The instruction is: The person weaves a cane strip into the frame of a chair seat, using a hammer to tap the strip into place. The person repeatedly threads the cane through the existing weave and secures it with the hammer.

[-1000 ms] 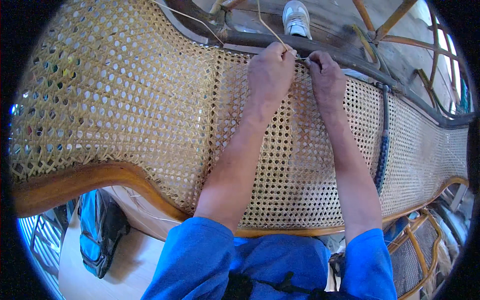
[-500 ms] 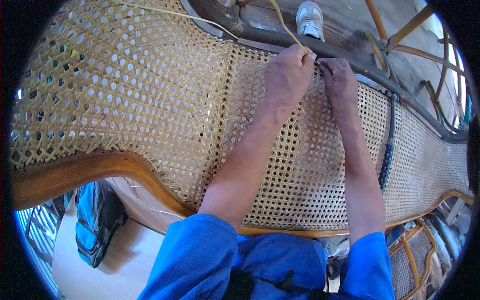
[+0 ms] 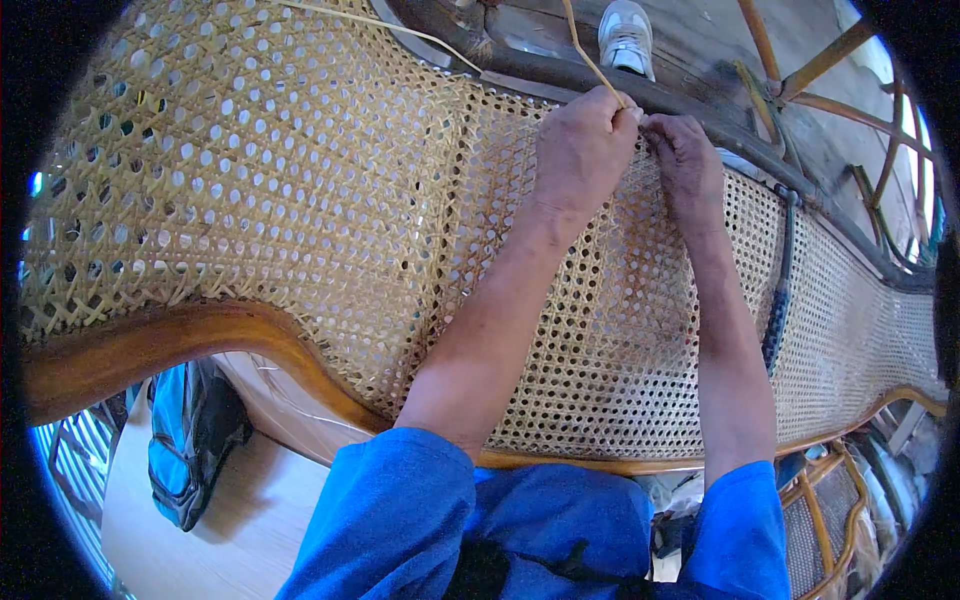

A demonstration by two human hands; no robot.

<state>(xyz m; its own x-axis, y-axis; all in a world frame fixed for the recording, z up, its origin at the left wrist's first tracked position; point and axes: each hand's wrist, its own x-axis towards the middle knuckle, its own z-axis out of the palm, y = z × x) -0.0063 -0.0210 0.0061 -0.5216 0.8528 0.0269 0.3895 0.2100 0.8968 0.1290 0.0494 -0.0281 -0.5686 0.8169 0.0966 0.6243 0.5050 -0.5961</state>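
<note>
Over pale cane mesh [image 3: 560, 340], the left hand [image 3: 585, 145] pinches a thin tan cane strand [image 3: 587, 60]; the right hand's grip [image 3: 692, 165] is unclear.

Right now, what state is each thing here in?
Left hand: closed, pinching a cane strand.
Right hand: fingers curled beside the left; grip hidden.
Cane strand: bent, one end up beyond the hands.
Woven panel: open-meshed, spread along the wooden edge.
Wooden edge: curved.
Backpack: out of hand; zips unclear.
White shoe: laced.
</note>
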